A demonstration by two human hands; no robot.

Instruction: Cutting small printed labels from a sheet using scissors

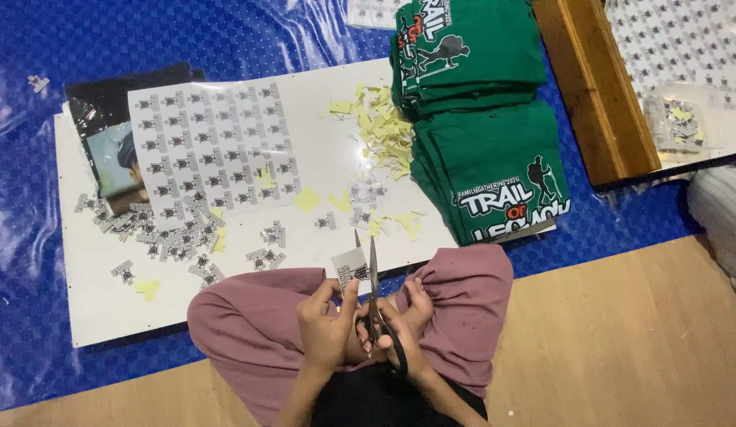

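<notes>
1. The floor (621, 340) is light wooden boards.
2. A glossy blue sheet (35, 198) covers much of it and reflects the light.
3. A low wooden table (593, 87) stands at the upper right.

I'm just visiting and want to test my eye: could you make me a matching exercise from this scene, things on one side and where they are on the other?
Things:
1. scissors
2. small printed label
3. folded green shirts
4. yellow paper scraps

Places:
A. stacked at the white board's right end
B. in the right hand
C. scattered on the board beside the shirts
D. pinched in the left hand

Pairs: 1-B, 2-D, 3-A, 4-C
</notes>
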